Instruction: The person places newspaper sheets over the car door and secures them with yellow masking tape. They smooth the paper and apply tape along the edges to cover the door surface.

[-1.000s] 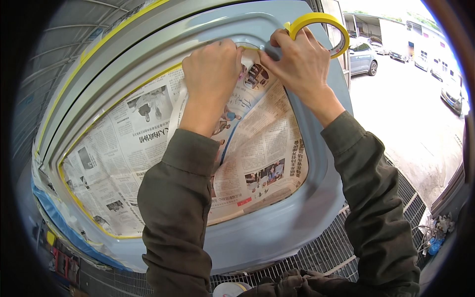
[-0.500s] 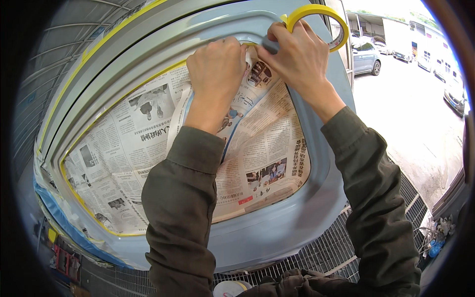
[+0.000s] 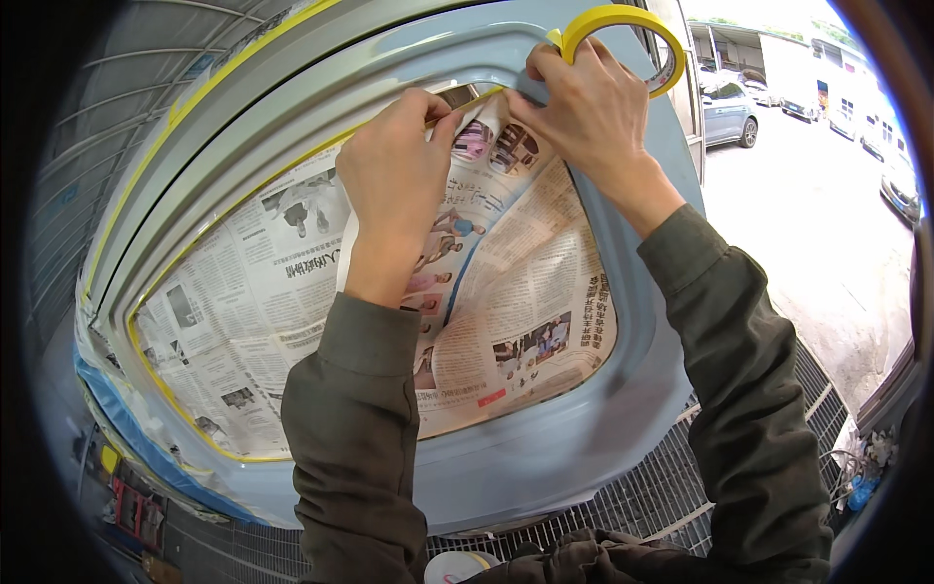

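Sheets of newspaper (image 3: 282,258) cover the window area of a light blue-grey vehicle panel (image 3: 545,467). A strip of yellow masking tape (image 3: 480,99) runs along the paper's upper edge. My left hand (image 3: 394,190) pinches this strip between thumb and fingertips near the top of the window; a dark gap shows just above the strip there. At the upper right corner, my right hand (image 3: 598,117) holds the roll of yellow masking tape (image 3: 611,18), which stands up beyond the knuckles. Its thumb rests near the corner of the paper.
Blue sheeting (image 3: 146,423) hangs along the panel's left side. Below is a metal grating floor (image 3: 652,506), with a white round container (image 3: 457,566) close to me. A red rack (image 3: 136,511) stands at lower left. Outside to the right, a grey-blue car (image 3: 725,115) is parked.
My left hand has shifted left and slightly down along the top edge, away from my right hand, uncovering the tape strip and more printed paper. My right hand keeps its place with the roll.
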The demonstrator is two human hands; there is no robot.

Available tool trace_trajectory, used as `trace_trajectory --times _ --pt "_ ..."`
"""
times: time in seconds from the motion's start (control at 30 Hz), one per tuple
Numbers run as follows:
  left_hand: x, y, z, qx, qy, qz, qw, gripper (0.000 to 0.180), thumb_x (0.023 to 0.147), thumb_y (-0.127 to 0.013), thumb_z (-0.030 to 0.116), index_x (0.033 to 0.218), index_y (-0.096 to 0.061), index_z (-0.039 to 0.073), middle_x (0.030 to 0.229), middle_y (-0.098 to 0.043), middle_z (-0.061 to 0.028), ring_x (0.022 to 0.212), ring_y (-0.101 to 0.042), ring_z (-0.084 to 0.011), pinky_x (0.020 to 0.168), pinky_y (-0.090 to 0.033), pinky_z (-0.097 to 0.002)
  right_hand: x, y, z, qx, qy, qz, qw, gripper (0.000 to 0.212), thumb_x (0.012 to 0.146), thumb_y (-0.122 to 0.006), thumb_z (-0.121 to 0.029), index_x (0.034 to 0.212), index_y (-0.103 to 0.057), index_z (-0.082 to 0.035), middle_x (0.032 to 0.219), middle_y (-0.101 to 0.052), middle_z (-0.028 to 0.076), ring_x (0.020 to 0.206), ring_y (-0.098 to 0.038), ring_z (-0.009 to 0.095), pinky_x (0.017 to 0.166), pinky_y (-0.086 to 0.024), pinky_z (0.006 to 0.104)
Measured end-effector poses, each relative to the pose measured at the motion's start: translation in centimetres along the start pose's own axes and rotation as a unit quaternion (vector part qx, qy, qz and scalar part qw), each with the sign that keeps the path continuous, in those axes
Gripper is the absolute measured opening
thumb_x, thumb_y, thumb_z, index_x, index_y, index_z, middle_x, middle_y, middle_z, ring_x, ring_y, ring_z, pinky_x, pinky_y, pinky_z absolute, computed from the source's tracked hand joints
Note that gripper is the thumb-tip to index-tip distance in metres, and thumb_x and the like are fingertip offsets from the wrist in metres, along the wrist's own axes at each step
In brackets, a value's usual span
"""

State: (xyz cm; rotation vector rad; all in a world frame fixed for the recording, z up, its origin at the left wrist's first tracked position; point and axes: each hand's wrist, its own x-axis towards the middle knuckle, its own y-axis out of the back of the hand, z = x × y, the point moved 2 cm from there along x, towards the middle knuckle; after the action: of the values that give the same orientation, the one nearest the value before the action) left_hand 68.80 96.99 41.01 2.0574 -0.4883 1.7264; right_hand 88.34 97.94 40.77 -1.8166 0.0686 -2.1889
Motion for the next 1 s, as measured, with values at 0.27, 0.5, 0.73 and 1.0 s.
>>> trace_trajectory --times 0.27,0.5,0.73,1.0 --pt "0.3 -0.3 -0.2 0.01 -0.037 0.055 0.998 0.015 0.081 -0.083 0.022 0.083 -0.072 0.012 0.084 -0.07 -0.0022 0.073 -0.069 -0.0238 0.064 -0.052 -0.0351 0.1 0.0 0.0 0.007 0.014 -0.041 0.999 0.036 0.07 -0.085 -0.039 0.095 -0.073 -0.015 0.094 -0.068 0.006 0.097 -0.07 0.022 0.076 -0.059 0.0371" --pt "-0.5 -0.6 -0.4 0.031 -0.058 0.051 0.997 0.016 0.08 -0.084 0.022 0.081 -0.072 0.013 0.083 -0.068 -0.003 0.077 -0.067 -0.0237 0.066 -0.052 -0.0359 0.1 -0.2 -0.3 0.003 0.021 -0.03 0.999 0.034 0.072 -0.084 -0.036 0.096 -0.074 -0.015 0.098 -0.068 0.007 0.098 -0.07 0.021 0.078 -0.059 0.0368" --pt "-0.1 -0.7 -0.6 0.057 -0.08 0.07 0.993 0.016 0.078 -0.085 0.022 0.078 -0.071 0.014 0.077 -0.066 -0.0016 0.074 -0.065 -0.0236 0.07 -0.05 -0.0367 0.4 -0.2 -0.7 0.003 0.018 -0.049 0.999 0.035 0.073 -0.084 -0.036 0.098 -0.074 -0.014 0.097 -0.068 0.007 0.098 -0.07 0.022 0.077 -0.059 0.0368" --pt "0.2 -1.0 -0.7 0.052 -0.067 0.081 0.993 0.02 0.074 -0.086 0.018 0.074 -0.067 0.013 0.075 -0.066 -0.0005 0.076 -0.063 -0.0235 0.072 -0.045 -0.0381 0.9 0.1 0.0 0.037 0.056 -0.033 0.997 0.032 0.079 -0.085 -0.043 0.088 -0.07 -0.016 0.079 -0.061 0.004 0.075 -0.067 0.021 0.058 -0.05 0.0354"
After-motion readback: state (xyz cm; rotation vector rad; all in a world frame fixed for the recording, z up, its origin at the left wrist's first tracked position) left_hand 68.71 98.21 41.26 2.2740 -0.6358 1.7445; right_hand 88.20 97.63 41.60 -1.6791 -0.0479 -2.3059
